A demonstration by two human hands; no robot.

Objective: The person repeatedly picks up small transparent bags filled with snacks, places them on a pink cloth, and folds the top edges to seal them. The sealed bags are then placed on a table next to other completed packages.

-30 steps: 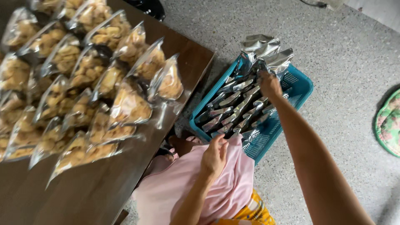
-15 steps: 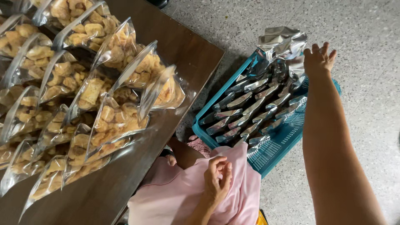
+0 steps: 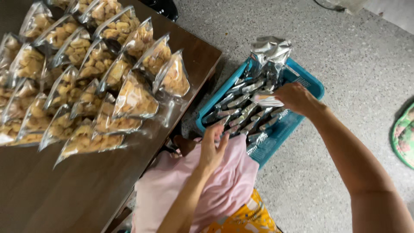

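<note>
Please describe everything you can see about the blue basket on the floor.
The blue basket is a shallow rectangular tray of plastic with slotted walls. It sits on the speckled grey floor beside the brown table, at an angle. Rows of flat silver foil pouches fill it, some standing at its far end. The right hand grips one pouch over it.

Bare forearms, pink top point(image 3: 207, 190), yellow patterned bottoms point(image 3: 246, 220)

Right hand point(image 3: 295, 98) fingers hidden among foil pouches point(image 3: 267, 100), leftmost snack bags point(image 3: 8, 129) cropped
</note>
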